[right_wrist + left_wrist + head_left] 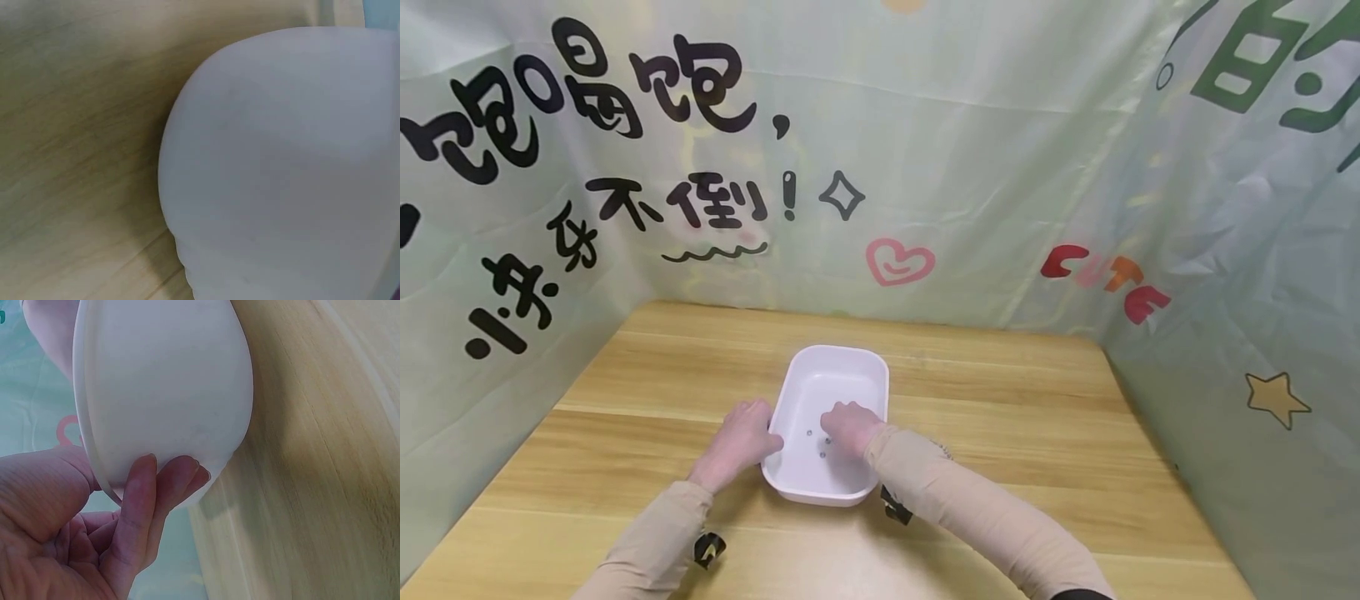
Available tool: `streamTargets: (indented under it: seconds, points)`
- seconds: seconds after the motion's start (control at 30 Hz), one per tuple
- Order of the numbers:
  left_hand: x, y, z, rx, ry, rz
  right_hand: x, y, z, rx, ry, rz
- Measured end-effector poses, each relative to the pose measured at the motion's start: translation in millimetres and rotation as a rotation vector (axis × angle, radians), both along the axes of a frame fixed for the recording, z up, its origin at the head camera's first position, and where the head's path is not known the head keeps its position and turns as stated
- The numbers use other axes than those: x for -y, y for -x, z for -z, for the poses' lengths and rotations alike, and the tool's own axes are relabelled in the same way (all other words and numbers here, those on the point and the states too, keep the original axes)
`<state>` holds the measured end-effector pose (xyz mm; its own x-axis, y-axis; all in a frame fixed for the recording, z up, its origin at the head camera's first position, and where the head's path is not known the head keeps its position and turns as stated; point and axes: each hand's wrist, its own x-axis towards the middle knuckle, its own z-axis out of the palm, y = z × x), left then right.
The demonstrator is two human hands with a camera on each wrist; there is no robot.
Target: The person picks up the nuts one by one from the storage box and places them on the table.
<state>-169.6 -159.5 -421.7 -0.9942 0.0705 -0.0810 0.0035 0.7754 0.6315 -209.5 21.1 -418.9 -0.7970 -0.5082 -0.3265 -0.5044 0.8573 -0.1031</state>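
A white plastic tray [829,493] with rounded corners is in the middle of the head view, over the wooden table. My left hand [742,442] grips its left side, thumb over the rim and fingers against the outer wall. Those fingers [140,494] show on the wall in the left wrist view. My right hand [852,427] reaches down inside the tray with bent fingers; its fingertips are hidden, so I cannot tell whether it pinches anything. Several tiny grey pieces [823,455] lie on the tray floor beside it. The right wrist view shows mostly the tray's outer wall [281,150].
The wooden tabletop [1015,400] stretches around the tray. A printed cloth [985,183] with lettering, a heart and a star hangs behind and along both sides. Small black devices [709,550] sit under both wrists, the right one close to the tray's near right corner.
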Motion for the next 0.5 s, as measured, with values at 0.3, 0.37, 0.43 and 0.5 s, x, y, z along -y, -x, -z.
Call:
streamTargets:
  seconds: [0.3,0.37,0.43,0.5]
  points:
    - [-1,0.2,0.7,-0.008,-0.015,-0.001,-2,-1.9,2.2,-0.053,-0.066,-0.042]
    - [-1,0.2,0.7,-0.012,-0.018,0.0,-3,-2.7,-1.0,-0.045,-0.03,-0.038]
    - [-1,0.1,0.8,-0.015,-0.013,-0.002,-5,-4.3,-5.7,-0.027,0.028,-0.023]
    - [-1,-0.2,0.9,-0.018,-0.007,-0.003,-8,-5.5,-9.5,-0.008,0.086,-0.011]
